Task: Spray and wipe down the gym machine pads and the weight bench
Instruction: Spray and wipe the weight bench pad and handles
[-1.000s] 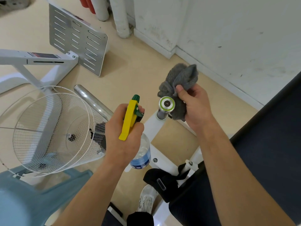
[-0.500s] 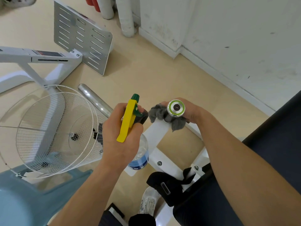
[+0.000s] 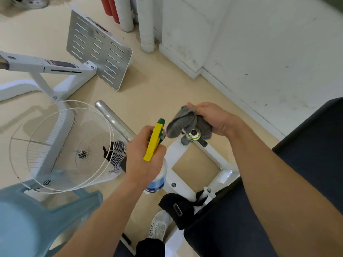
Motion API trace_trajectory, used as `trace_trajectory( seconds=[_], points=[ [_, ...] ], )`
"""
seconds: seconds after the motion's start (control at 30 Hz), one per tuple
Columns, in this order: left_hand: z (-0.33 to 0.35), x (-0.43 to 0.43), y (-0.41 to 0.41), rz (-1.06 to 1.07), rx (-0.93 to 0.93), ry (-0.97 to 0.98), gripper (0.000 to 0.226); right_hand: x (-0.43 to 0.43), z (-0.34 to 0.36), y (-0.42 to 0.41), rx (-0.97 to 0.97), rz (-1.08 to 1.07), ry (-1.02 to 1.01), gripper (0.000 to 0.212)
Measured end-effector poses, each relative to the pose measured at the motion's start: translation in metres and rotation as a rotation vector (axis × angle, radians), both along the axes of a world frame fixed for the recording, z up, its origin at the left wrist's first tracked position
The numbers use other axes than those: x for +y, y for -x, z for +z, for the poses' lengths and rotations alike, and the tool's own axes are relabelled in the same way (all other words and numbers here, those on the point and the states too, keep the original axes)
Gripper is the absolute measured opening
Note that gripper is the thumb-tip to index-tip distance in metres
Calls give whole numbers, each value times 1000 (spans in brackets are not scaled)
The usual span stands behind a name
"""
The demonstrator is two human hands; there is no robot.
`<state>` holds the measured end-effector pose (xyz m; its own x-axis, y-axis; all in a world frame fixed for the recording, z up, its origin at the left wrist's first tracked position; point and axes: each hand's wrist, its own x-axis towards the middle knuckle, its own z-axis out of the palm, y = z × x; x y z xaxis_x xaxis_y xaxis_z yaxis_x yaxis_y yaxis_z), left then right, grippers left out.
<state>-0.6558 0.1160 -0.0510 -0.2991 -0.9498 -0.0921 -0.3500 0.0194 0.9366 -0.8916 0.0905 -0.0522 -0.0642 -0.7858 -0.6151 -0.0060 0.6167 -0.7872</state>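
My left hand (image 3: 143,160) grips a clear spray bottle (image 3: 157,179) with a yellow trigger and green nozzle, its nozzle pointing toward the cloth. My right hand (image 3: 213,118) holds a bunched grey cloth (image 3: 182,123) just above the green-ringed knob (image 3: 193,135) on the white bench frame (image 3: 174,160). The dark bench pad (image 3: 311,154) fills the lower right, under my right forearm.
A white wire fan cage (image 3: 61,145) lies on the floor at left beside a chrome bar (image 3: 113,119). A slotted metal footplate (image 3: 98,47) on a white machine frame stands behind it. A blue plastic stool (image 3: 24,219) is at the bottom left, white wall at right.
My right hand dropped the cloth onto the green-ringed knob, rubbed round it, then lifted the cloth slightly above it. The left hand with the bottle stayed nearly still.
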Motion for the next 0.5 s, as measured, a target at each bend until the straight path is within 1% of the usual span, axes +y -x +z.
trace_trajectory(
  seconds=[0.1,0.13,0.2,0.27,0.3,0.37,0.43,0.5],
  points=[
    [6,3,-6,-27,-34,31,25,10,23,-11,180,16,6,46],
    [10,5,-10,-35,-46,45,25,15,28,-17,206,-19,-13,49],
    [19,10,-21,-38,-72,63,30,28,35,-32,164,-161,-71,52],
    [27,15,-35,-12,-97,58,35,39,41,-49,94,-285,-92,44],
    [30,17,-42,2,-114,58,35,43,44,-59,61,-308,-103,39],
    [36,22,-61,30,-150,72,32,49,44,-87,-4,-289,-144,31],
    [39,26,-79,64,-162,79,29,53,40,-117,-83,-247,-207,33],
    [41,29,-97,114,-168,70,28,50,35,-150,-139,-254,-282,36]
  ],
)
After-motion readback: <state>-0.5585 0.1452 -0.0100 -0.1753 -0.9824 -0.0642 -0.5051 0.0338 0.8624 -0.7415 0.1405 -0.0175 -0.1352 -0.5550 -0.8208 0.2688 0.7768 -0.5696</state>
